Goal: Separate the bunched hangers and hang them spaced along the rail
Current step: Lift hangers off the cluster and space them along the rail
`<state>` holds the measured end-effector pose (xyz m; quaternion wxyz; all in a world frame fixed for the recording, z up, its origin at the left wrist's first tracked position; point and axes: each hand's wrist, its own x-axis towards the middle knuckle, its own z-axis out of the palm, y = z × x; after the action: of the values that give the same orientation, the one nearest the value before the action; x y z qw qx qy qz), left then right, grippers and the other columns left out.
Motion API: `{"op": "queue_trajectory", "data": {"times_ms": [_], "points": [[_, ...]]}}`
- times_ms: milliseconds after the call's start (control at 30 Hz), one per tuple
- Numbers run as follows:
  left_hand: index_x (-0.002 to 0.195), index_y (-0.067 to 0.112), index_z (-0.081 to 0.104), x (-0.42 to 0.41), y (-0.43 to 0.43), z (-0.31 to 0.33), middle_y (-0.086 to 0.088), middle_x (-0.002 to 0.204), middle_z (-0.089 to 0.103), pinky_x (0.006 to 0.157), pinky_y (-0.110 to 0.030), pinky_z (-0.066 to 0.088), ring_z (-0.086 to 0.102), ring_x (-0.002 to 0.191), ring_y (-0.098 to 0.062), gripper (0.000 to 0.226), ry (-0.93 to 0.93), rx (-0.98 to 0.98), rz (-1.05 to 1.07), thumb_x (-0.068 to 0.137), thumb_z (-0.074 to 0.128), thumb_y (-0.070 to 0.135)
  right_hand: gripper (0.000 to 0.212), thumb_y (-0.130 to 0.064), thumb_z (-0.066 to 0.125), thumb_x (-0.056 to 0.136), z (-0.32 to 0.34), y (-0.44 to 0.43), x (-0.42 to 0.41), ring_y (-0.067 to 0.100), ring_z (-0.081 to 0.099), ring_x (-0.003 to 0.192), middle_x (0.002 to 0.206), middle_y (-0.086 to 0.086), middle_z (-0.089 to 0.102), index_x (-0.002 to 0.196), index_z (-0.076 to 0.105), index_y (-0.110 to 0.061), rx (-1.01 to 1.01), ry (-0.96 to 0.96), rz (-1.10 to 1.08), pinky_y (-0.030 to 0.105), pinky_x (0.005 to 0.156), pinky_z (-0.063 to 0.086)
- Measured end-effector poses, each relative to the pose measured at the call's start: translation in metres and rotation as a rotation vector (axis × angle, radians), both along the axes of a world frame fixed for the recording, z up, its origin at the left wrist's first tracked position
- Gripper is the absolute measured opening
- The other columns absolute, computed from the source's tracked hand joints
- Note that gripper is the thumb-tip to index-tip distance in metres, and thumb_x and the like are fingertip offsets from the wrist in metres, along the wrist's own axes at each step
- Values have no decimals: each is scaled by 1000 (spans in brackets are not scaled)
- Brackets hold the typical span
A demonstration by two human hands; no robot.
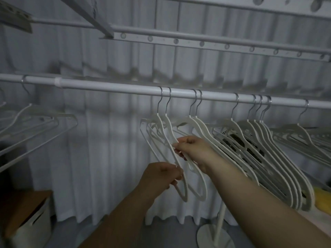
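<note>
Partly done. Left hand (161, 176) and right hand (193, 149) each pinch one hanger of a close pair (163, 129) on the rail (125, 86). The tight bunch (281, 158) further right is not yet spread.

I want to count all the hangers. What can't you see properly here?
Head view:
- Left hangers: cut off by the left edge.
- Dark items: hidden behind the bunched hangers.
- Yellow thing: cut by the right edge, behind those hangers.
- Held hangers: the left hand and right hand cover parts.
</note>
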<state>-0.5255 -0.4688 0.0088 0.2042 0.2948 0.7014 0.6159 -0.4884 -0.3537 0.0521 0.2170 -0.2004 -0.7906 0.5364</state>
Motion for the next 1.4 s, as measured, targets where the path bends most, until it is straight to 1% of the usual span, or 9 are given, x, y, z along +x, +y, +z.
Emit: {"op": "queue_trajectory", "data": {"times_ms": [100,200,367,467,600,733,867,1033,1400], "points": [[60,16,60,-1,-5,3,3,56,63,60,-21,50,59,52,-7,25,-84,-7,32,84,57,10,5,-12,61,85,3,-2,-2,12,48,58,65,1,56,88,57,-14,-50,18,-15,20,55,40],[84,10,56,-1,-11,6,-7,70,64,63,-30,54,61,51,-16,9,-214,24,19,89,49,7,23,-13,58,88,3,-6,-4,13,45,54,64,3,52,110,53,-12,-19,3,-18,20,53,40],[116,15,38,-11,-29,-2,-7,74,55,38,-19,45,50,33,-9,28,-104,25,95,90,46,6,40,-13,51,90,1,-11,-8,13,46,57,64,-1,47,129,41,-11,278,-57,-47,20,53,38],[124,26,34,-26,-47,-9,-4,77,56,32,-16,36,41,30,-6,35,67,43,161,94,43,12,57,-18,52,88,1,-16,-12,23,53,105,112,7,56,140,27,-16,655,-109,-127,30,86,43],[116,37,35,-47,-78,-10,2,78,57,32,-14,32,40,30,-3,26,189,54,250,97,36,20,59,-19,55,85,12,-34,-24,28,31,133,142,11,37,139,32,-11,1003,-2,-253,32,109,22],[109,29,43,-67,-102,-6,2,68,51,37,-13,30,39,45,-6,18,267,34,299,97,35,18,49,-12,55,63,30,-50,-60,44,62,97,111,26,63,109,61,4,1266,186,-342,53,84,49],[95,36,45,-89,-129,-2,4,66,51,40,-15,29,39,43,-3,20,287,18,304,97,36,18,60,1,78,47,49,-70,-100,47,63,96,109,31,63,104,62,9,1441,107,-333,64,80,44],[84,41,44,-118,-170,-1,4,67,55,37,-14,34,41,33,-2,30,299,3,345,97,36,16,65,-13,47,89,62,-86,-130,27,10,144,155,14,11,145,15,-4,1416,-13,-293,41,117,-1],[82,41,46,-157,-217,-3,1,66,52,44,-21,34,41,47,-10,27,251,24,437,96,36,20,61,-11,61,80,62,-99,-154,39,29,133,142,24,35,135,37,2,1329,13,-378,45,114,12]]}}
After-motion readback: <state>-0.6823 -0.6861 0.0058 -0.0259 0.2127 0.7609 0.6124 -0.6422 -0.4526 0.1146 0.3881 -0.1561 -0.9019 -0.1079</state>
